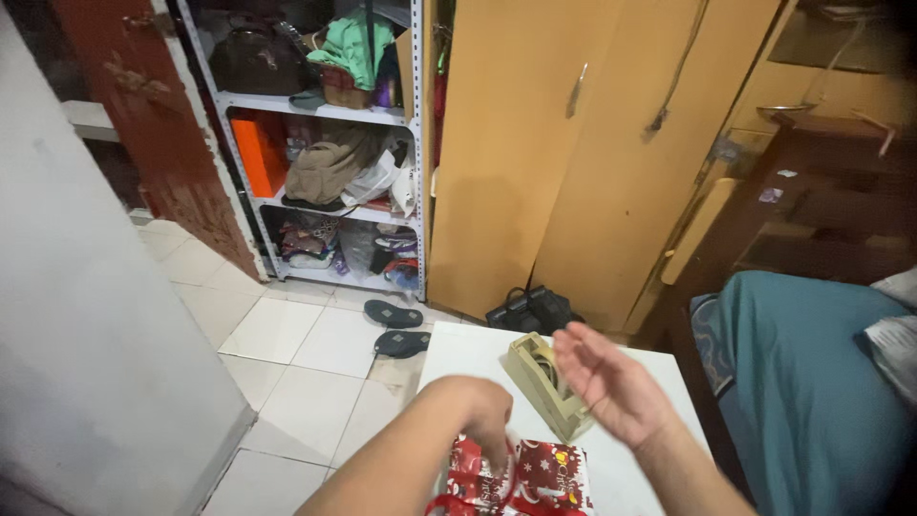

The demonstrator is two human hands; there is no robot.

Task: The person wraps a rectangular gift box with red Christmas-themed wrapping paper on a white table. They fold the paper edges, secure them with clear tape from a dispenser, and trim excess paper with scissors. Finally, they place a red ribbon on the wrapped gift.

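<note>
On the white table (pixel 458 355), left hand (pixel 485 413) pinches the red gift bag (pixel 535 481); right hand (pixel 611 382) hovers open and empty beside the tape dispenser (pixel 543 382).

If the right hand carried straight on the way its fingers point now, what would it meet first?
Most likely the beige tape dispenser: the open right hand points up-left just above it on the white table. Depth is unclear, so it might pass over.

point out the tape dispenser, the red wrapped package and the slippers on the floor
tape dispenser (pixel 538 382), head view, on its beige side wall
red package (pixel 549 475), head view, on its patterned top
slippers (pixel 393 313), head view, on the sole of the farther one
</note>
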